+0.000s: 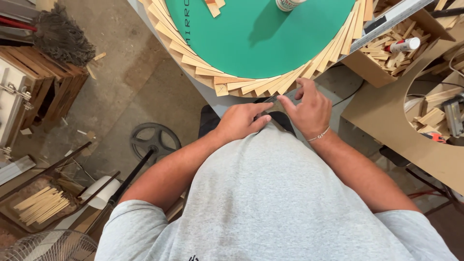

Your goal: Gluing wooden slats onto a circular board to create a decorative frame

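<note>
Pinching what looks like a small dark tool [270, 99] between both hands, left hand [240, 121] and right hand [309, 110] meet at six o'clock of the green disc [261, 38], beside its wooden slats [251, 85]; seating it calls for steadiness.

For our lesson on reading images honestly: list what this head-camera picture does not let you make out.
- The small dark thing pinched between the left hand and right hand: fingers cover most of it.
- The green disc with its ring of wooden strips: cut off by the top edge.
- The white bottle on the disc: only its base shows.
</note>
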